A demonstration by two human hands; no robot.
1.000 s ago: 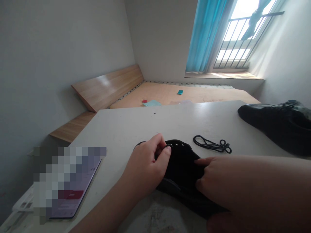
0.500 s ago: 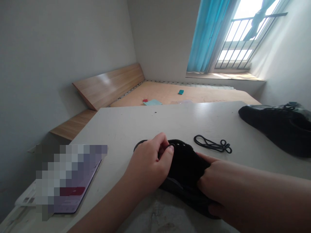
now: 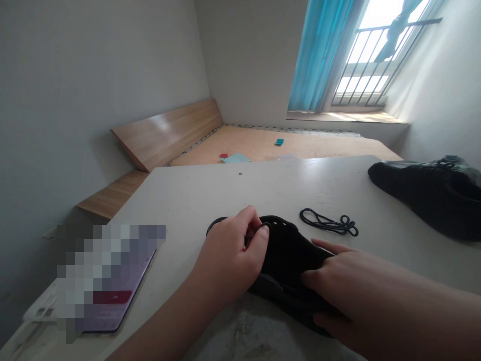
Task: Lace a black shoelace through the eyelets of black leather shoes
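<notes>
A black shoe (image 3: pixel 285 250) lies on the white table (image 3: pixel 188 195) in front of me, its eyelets showing along the far edge. My left hand (image 3: pixel 236 245) is closed in a pinch at the front of the opening, thumb against forefinger on a dark edge of the shoe. Round the heel end, my right hand (image 3: pixel 338 281) grips the shoe, one finger along the far side and others at the opening and near side. Its fingertips are partly hidden. Just beyond that hand rests a bundled black shoelace (image 3: pixel 328 223).
A second black shoe (image 3: pixel 424 195), laced, stands at the table's right edge. A phone (image 3: pixel 124 286), partly blurred out, lies at the left. Past the table is a bed (image 3: pixel 319 145) with small items on it, under a barred window (image 3: pixel 368 65) with a blue curtain (image 3: pixel 319 55).
My right hand has shifted slightly and its fingers have opened out a little over the shoe's heel end. The left hand keeps its pinch in the same place.
</notes>
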